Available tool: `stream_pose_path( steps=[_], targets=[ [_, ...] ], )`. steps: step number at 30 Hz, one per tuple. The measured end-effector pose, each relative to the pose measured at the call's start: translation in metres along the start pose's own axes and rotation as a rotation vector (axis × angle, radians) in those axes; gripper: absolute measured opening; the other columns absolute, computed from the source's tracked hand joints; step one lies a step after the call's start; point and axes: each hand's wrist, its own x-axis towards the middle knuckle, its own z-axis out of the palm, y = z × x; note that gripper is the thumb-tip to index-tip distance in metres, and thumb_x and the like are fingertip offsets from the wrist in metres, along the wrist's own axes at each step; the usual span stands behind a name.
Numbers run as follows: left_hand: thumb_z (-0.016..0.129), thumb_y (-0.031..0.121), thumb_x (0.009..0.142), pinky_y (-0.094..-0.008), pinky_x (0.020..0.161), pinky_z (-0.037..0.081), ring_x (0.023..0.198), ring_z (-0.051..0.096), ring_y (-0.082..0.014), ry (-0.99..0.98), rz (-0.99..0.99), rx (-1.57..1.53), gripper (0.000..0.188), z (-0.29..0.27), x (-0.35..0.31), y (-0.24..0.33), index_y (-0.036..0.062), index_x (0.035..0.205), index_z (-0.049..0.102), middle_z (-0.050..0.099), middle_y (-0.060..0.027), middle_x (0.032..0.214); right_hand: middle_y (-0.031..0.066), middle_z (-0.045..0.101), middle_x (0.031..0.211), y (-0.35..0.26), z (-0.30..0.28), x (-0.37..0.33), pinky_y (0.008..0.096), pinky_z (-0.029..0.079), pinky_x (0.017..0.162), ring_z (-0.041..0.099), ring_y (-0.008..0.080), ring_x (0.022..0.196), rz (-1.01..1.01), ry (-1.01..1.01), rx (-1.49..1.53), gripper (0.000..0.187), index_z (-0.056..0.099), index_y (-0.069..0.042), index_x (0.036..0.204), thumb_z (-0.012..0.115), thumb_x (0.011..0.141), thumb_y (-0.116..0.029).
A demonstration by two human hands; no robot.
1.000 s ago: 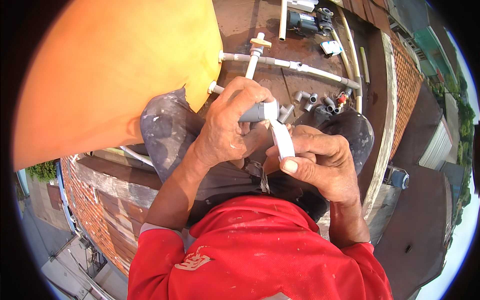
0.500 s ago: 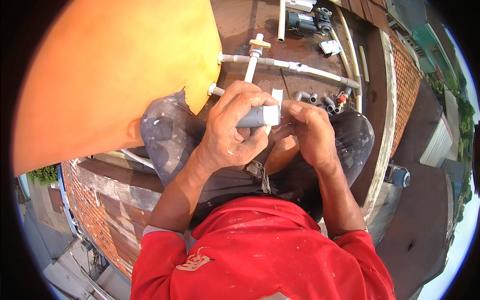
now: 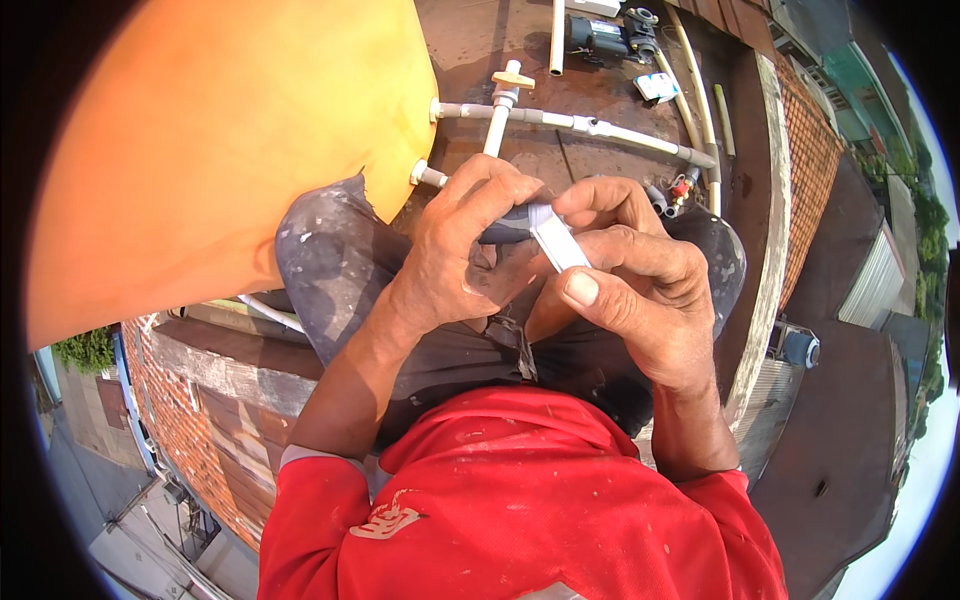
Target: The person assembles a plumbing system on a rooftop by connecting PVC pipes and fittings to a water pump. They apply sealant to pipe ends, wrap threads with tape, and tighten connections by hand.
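Note:
My left hand [image 3: 435,255] is closed round a short grey pipe fitting [image 3: 507,227], held sideways above my lap. White thread-seal tape [image 3: 540,218] covers the fitting's right end. Close against that end, my right hand [image 3: 660,290] pinches a narrow white tape roll [image 3: 562,245] between thumb and fingers. The roll slants down to the right, with its lower end by the right thumb. My left fingers hide part of the fitting.
A big orange tank [image 3: 240,130] fills the left side. From it run white pipes [image 3: 640,142] with a tan-handled valve [image 3: 513,80]. Beyond lie a dark pump [image 3: 600,38], a blue-and-white packet [image 3: 657,87] and a red-handled valve [image 3: 681,188]. A ledge [image 3: 768,240] edges the right.
My right hand has come in toward the left and turned over. The white roll, upright beside the fitting before, now slants across its end. My left hand still holds the fitting.

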Motion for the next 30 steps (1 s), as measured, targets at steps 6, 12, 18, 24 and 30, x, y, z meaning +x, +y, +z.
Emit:
stream_pose_path(
  steps=[6,12,18,24,30],
  targets=[
    [0.076,0.000,0.076,-0.0397,0.091,0.054,0.103,0.065,-0.0320,-0.004,0.027,0.008,0.045,0.001,0.001,0.007,-0.0017,0.120,0.067,0.065,-0.0154,0.111,0.0180,0.080,0.118,0.012,-0.002,0.052,0.0366,0.057,0.101,0.074,0.0229,0.111,0.179,0.198,0.131,0.031,0.084,0.003,0.115,0.077,0.105,-0.025],
    [0.073,0.000,0.078,-0.0377,0.094,0.053,0.104,0.066,-0.0278,0.075,0.059,-0.077,0.041,0.006,0.000,0.003,-0.0012,0.119,0.067,0.067,-0.0139,0.113,0.0108,0.081,0.101,0.039,0.000,0.060,0.0333,0.059,0.089,0.074,0.0177,0.096,0.305,0.295,0.085,0.040,0.084,0.002,0.113,0.077,0.106,-0.036],
    [0.070,-0.002,0.078,-0.0379,0.094,0.054,0.106,0.067,-0.0277,0.066,0.034,-0.034,0.038,0.000,-0.001,-0.001,-0.0008,0.117,0.072,0.068,-0.0148,0.113,0.0040,0.074,0.082,0.074,-0.003,0.027,0.0284,0.055,0.075,0.066,0.0112,0.078,0.416,0.282,0.066,0.046,0.082,0.003,0.111,0.077,0.104,-0.042],
    [0.066,-0.011,0.081,-0.0343,0.088,0.060,0.101,0.071,-0.0237,0.142,-0.052,-0.088,0.041,-0.003,-0.002,-0.008,-0.0028,0.121,0.072,0.065,-0.0142,0.115,-0.0058,0.062,0.074,0.050,0.011,-0.026,0.0227,0.044,0.071,0.053,0.0028,0.075,0.528,0.077,-0.179,0.026,0.080,-0.001,0.118,0.082,0.102,-0.021],
    [0.067,-0.012,0.080,-0.0344,0.085,0.060,0.100,0.071,-0.0230,0.068,-0.012,-0.053,0.042,-0.001,0.000,-0.008,-0.0012,0.120,0.073,0.065,-0.0124,0.114,-0.0033,0.062,0.090,0.016,0.001,-0.026,0.0258,0.040,0.074,0.050,0.0050,0.083,0.319,-0.030,0.040,0.021,0.083,-0.002,0.116,0.086,0.096,-0.007]
  ],
)
